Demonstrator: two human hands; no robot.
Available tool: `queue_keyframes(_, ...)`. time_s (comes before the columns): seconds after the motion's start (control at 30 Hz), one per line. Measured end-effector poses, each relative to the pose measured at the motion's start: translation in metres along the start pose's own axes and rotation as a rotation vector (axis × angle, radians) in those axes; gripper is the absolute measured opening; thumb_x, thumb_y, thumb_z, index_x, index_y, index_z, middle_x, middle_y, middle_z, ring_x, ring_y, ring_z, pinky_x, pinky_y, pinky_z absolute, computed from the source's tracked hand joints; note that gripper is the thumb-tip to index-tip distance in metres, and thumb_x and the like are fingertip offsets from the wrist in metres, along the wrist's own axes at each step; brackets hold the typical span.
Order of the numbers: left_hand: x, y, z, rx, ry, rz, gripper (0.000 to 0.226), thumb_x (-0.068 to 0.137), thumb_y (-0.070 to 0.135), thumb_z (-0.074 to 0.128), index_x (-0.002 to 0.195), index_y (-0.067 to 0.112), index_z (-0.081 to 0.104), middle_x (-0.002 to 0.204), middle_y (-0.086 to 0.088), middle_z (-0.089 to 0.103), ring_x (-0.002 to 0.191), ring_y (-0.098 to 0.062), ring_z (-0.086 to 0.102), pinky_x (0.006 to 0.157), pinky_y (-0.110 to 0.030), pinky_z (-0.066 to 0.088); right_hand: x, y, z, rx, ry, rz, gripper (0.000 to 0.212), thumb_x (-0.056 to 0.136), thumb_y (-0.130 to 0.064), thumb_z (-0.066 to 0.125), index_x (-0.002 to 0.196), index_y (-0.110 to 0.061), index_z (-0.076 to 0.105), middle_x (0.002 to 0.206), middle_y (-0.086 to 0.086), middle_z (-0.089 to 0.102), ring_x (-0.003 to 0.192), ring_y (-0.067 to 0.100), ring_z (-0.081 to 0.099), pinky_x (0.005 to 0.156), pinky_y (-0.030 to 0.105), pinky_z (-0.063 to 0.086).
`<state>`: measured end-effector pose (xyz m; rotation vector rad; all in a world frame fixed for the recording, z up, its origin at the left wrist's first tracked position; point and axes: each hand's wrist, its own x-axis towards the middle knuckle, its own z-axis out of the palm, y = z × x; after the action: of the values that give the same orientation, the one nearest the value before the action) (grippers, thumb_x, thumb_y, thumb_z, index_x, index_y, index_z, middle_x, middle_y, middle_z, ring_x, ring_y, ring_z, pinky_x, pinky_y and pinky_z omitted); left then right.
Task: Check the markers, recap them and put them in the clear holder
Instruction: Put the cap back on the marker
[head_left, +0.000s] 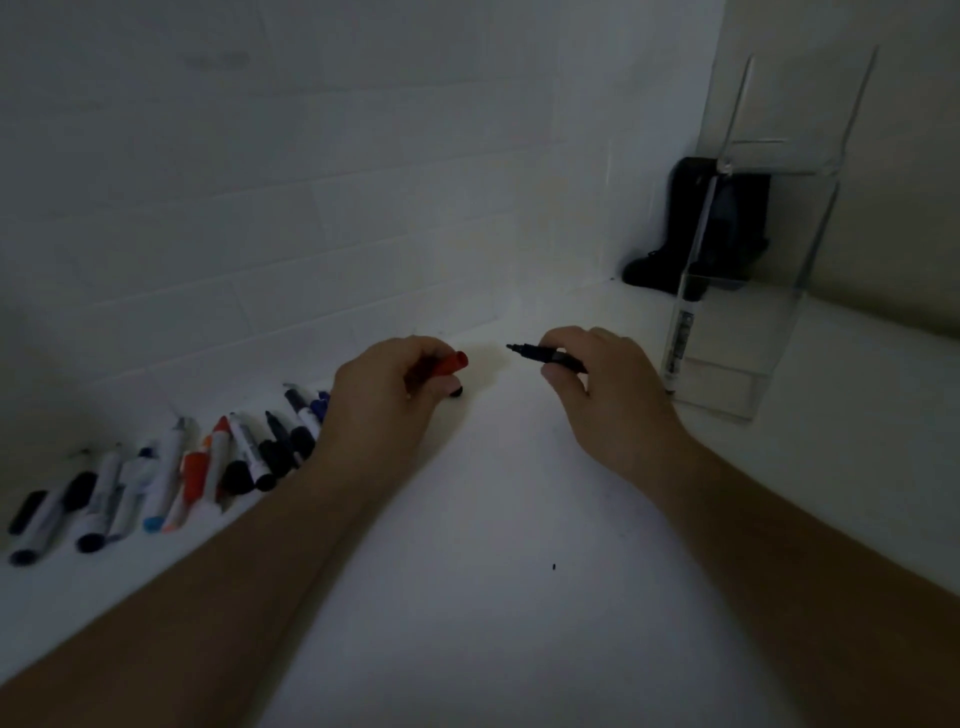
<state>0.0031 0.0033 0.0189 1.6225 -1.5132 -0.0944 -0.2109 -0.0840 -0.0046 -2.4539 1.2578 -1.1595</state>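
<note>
Dim shot. Right hand (602, 384) pinches an uncapped slim black marker (545, 356), bare tip pointing left toward the left hand (387, 395), a small gap between them. Left hand curls round a red cylindrical cap or marker end (453, 362); a small black piece (456, 392) shows under its fingers, unclear what. Tall clear acrylic holder (727, 364) stands just right of the right hand, one white-barrelled marker (680, 338) upright inside. Jumbled row of plastic markers (171, 478) lies on the smooth white table (493, 519) at left, partly hidden by the left forearm. Dark object (691, 223) behind the holder, indistinct.
</note>
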Motion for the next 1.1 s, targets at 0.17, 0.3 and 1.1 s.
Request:
queue_keyframes(0.17,0.002,-0.005,0.003,0.095,-0.004,0.087,0.022,0.087,0.031,0.073,0.109,0.033,0.071,0.102,0.017,0.066,0.090,-0.006,0.060,0.086,-0.024,0.048,-0.004,-0.010,-0.001,-0.089,-0.014,-0.092,0.019,0.096,-0.044,0.056,0.112,-0.039,0.064,0.090,-0.011,0.054,0.087,0.016,0.047,0.077,0.042,0.048)
queue_keyframes(0.3,0.002,-0.004,0.007,0.116,-0.003,0.178,0.023,0.086,0.028,0.075,0.109,0.029,0.073,0.099,0.018,0.066,0.092,-0.004,0.056,0.083,-0.014,0.040,-0.005,-0.011,-0.001,-0.138,-0.013,-0.125,0.023,0.096,-0.049,0.052,0.112,-0.039,0.065,0.088,-0.011,0.055,0.084,0.016,0.047,0.074,0.042,0.048)
queue_keyframes(1.1,-0.006,0.000,0.013,0.039,-0.236,0.271,0.020,0.092,0.022,0.069,0.111,0.023,0.074,0.099,0.010,0.075,0.095,0.003,0.060,0.081,-0.005,0.043,-0.007,-0.022,-0.007,-0.145,-0.184,-0.261,0.034,0.097,-0.053,0.047,0.098,-0.030,0.071,0.074,-0.008,0.060,0.067,0.012,0.055,0.064,0.035,0.048)
